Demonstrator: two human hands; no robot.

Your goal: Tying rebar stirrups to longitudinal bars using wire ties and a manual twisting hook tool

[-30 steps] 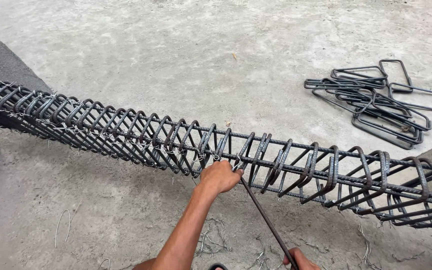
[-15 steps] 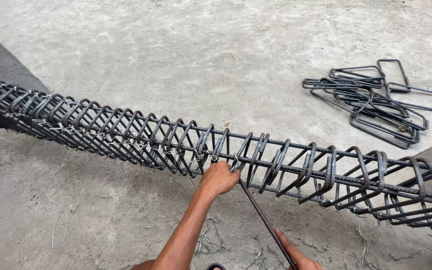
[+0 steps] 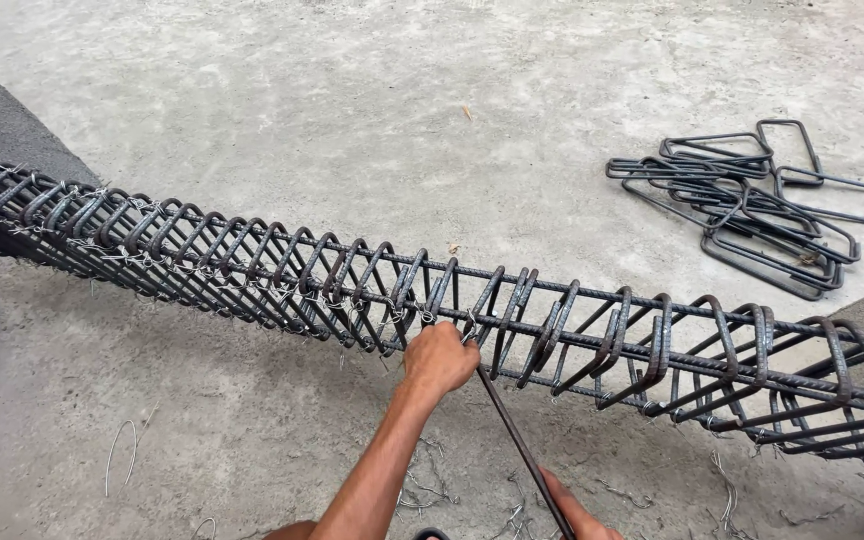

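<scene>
- Cage (image 3: 592,335): one long rebar cage, lying across the view from upper left to lower right, raised above the floor (image 3: 352,110). Its long bars run lengthwise through many closed stirrups; these are packed tight on the left half and spaced wider on the right (too many to count exactly).
- Left hand (image 3: 439,360): one hand, closed in a fist on the near upper bar of the cage, about mid-length. The fingers are curled narrow around the bar and a wire tie (image 3: 472,328) there.
- Rod (image 3: 512,440): one thin dark metal rod, its upper tip at the wire tie just beside the left hand, slanting down and right to the bottom edge of the view.
- Right hand (image 3: 572,515): only partly in view at the bottom edge, fingers against the lower end of the rod; how tightly they close cannot be told.
- Loose stirrups (image 3: 752,200): one overlapping pile of roughly eight rectangular bent bars on the floor, upper right, well apart from both hands.
- Wire scraps (image 3: 122,450): several short bent pieces scattered on the floor below the cage.
- Blocks (image 3: 2,125): two grey blocks, one at each end under the cage (the right one barely shows).
</scene>
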